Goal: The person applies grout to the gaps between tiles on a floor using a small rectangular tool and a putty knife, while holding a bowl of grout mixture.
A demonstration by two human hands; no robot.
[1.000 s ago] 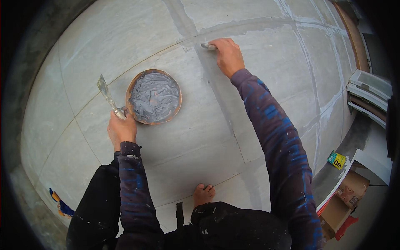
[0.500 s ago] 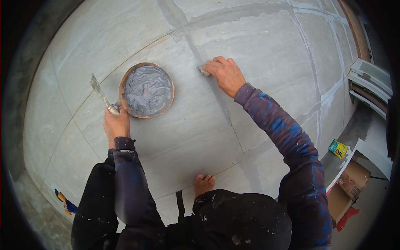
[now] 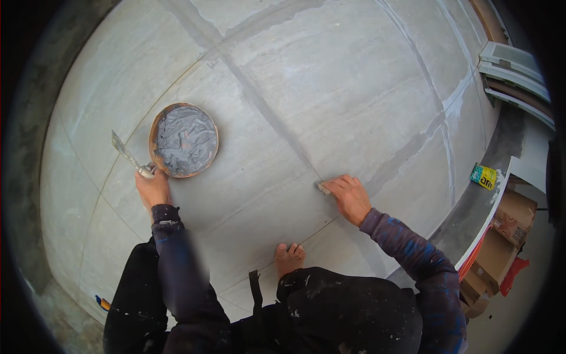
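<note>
My left hand (image 3: 153,190) is closed around the handle of a putty knife (image 3: 125,151), its smeared blade pointing up and to the left. Those fingers also meet the near left side of a round brown bowl (image 3: 155,125). Thick grey grout (image 3: 187,138) lies spread inside the bowl. To the right, my right hand (image 3: 352,200) pinches a small grey-smeared block (image 3: 322,188) against the tiled floor (image 3: 277,135), on a tile joint. Its exact kind is hidden by the fingers. Damp-looking grey grout (image 3: 259,105) fills that joint beyond the hand, away from me.
My bare foot (image 3: 289,258) rests on the tiles near me. At right stand white-framed panels (image 3: 513,65), a yellow and teal packet (image 3: 483,176) on a dark ledge, and cardboard boxes (image 3: 501,236). A blue and orange object (image 3: 102,302) lies at lower left.
My right hand has slid toward me along the joint with the block, leaving a grey band behind it. The view has shifted. My left hand keeps hold of the putty knife beside the bowl.
</note>
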